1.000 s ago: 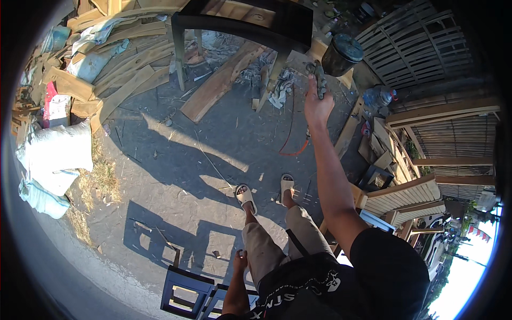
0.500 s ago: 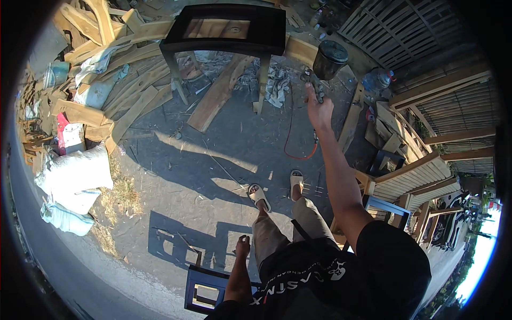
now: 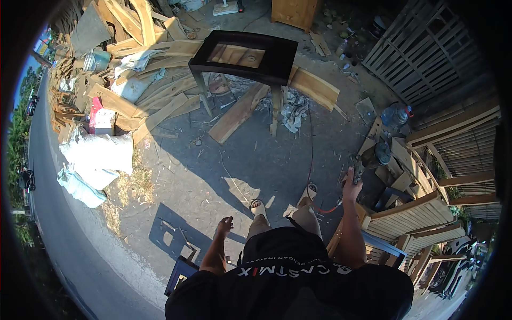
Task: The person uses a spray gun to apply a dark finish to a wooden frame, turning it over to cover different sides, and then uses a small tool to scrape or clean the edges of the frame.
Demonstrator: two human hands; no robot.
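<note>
My right hand is closed round the handle of a spray gun, held low on the right side. Its dark round cup sticks out to the right, and a thin red hose trails from it to the ground. My left hand hangs beside my left leg with its fingers loosely apart and nothing in them. Ahead, well out of reach of both hands, stands a small table with a dark, glossy top. A rectangular opening in the top shows wood behind, and its legs are paler.
Planks and offcuts are heaped at the far left, with white sacks nearer. A loose board lies under the table. Slatted wooden panels and a large water bottle stand right. A dark frame is near my left arm.
My right hand has drawn back and lowered toward my body with the spray gun. My left hand has swung slightly forward. The view has shifted, showing more ground beyond the table.
</note>
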